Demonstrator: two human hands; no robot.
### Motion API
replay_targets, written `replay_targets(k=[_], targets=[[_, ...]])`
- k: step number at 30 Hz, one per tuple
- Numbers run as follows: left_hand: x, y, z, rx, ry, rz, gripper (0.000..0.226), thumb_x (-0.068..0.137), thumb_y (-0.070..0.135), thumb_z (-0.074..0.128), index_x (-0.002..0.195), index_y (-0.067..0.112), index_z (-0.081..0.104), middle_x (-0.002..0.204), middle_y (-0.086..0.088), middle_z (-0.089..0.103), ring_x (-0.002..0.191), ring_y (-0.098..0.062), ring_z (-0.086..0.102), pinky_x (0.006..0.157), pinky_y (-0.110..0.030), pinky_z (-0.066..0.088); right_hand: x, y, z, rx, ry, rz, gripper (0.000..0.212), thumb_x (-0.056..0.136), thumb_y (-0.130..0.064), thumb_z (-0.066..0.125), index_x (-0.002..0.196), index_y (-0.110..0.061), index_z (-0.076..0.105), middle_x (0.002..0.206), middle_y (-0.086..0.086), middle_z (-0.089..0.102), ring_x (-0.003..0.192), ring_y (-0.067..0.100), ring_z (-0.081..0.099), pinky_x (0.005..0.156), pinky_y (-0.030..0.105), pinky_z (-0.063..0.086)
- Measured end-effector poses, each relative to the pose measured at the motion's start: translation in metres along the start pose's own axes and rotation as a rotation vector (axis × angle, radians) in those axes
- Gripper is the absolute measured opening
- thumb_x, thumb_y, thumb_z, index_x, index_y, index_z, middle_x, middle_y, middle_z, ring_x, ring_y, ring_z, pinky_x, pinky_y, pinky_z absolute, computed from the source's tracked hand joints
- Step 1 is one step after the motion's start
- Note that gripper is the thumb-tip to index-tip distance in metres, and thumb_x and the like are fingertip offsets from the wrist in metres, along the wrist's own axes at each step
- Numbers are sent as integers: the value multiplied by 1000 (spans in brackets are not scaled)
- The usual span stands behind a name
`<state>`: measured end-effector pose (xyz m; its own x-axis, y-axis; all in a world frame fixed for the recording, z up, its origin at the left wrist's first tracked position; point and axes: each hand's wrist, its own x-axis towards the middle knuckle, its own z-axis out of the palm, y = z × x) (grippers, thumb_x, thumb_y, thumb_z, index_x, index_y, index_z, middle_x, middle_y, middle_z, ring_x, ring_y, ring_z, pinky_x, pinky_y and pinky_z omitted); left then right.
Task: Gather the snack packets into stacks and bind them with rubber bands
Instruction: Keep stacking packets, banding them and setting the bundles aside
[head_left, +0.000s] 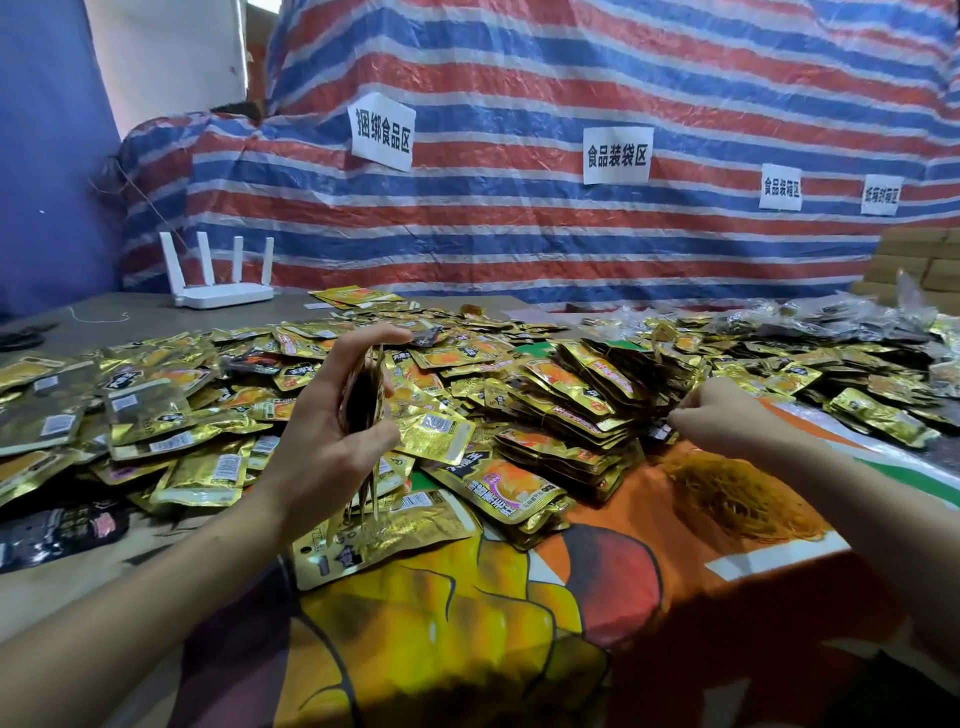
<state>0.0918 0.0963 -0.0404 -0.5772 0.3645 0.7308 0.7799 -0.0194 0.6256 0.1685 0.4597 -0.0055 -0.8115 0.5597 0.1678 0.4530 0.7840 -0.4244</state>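
Orange and yellow, a printed sheet (467, 623) covers the near edge of the surface (130, 312), with both bare forearms reaching out over it. The left hand (322, 431) is raised above the heap, its fingers (363, 338) and thumb curled round a thin stack of packets (366, 405) held upright and edge-on to the camera. The right hand (727, 415) rests low on the sheet to the right, fingers curled and their tips touching the side of the piled stacks (571, 410); whether they pinch anything I cannot tell. Just in front of that hand lies a tangled heap of tan rubber bands (743, 499) on the sheet. Loose gold packets (156, 415) spread across the surface to the left and far right, some face up, some showing barcodes, with a dark packet (62, 527) at the near left. A white router (223, 293) with four aerials stands at the back left. Behind hangs a red, white and blue striped tarp (571, 249) carrying white paper signs (383, 132).
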Motion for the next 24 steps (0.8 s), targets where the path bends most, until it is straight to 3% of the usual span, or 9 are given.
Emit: replay_targets(k=[3, 7, 11, 16, 20, 22, 24], targets=[[0, 3, 2, -33, 19, -13, 71, 73, -1, 57, 128, 44, 51, 91, -16, 49, 73, -45, 46, 62, -59, 47, -7, -8, -10, 16, -3, 3, 23, 90, -5, 56, 79, 6, 73, 57, 8, 50, 45, 18, 40, 37, 15, 27], [1, 6, 8, -116, 54, -51, 69, 71, -1, 56, 124, 43, 55, 92, -12, 52, 75, -46, 45, 60, -58, 43, -29, -47, -12, 57, -25, -217, 23, 96, -13, 59, 76, -13, 72, 74, 10, 71, 59, 15, 56, 48, 24, 42], [2, 3, 10, -187, 78, -135, 65, 67, 1, 58, 121, 37, 59, 98, -9, 63, 73, -47, 50, 61, -52, 50, -54, -103, 5, 156, -107, -465, 23, 99, -24, 61, 78, -18, 69, 70, -1, 67, 49, 1, 51, 44, 17, 40], [5, -7, -6, -386, 89, -339, 64, 60, 0, 59, 120, 21, 60, 93, -8, 73, 64, -26, 58, 62, -41, 50, -69, -167, 44, 290, -143, -687, 19, 102, -27, 59, 94, -14, 72, 85, 1, 69, 68, 7, 56, 62, 26, 46], [5, -17, -29, -416, 108, -485, 36, 55, 0, 61, 91, 5, 62, 66, -11, 64, 52, -23, 56, 47, -29, 47, -66, -204, 82, 475, -78, -695, 21, 101, -26, 60, 92, -12, 73, 79, -7, 65, 66, 2, 54, 67, 28, 46], [4, -25, -39, -436, 145, -583, 26, 53, 3, 61, 79, -2, 61, 65, -20, 60, 54, -26, 57, 46, -28, 48, -63, -218, 101, 559, -70, -676, 22, 100, -25, 61, 89, -11, 73, 73, -8, 62, 60, 0, 51, 61, 25, 41], [5, -33, -48, -495, 171, -646, 30, 52, 4, 61, 81, -6, 61, 72, -25, 56, 57, -29, 54, 51, -30, 48, -59, -227, 118, 615, -70, -666, 19, 100, -24, 61, 91, -11, 73, 76, -6, 62, 63, 2, 50, 62, 24, 39]])
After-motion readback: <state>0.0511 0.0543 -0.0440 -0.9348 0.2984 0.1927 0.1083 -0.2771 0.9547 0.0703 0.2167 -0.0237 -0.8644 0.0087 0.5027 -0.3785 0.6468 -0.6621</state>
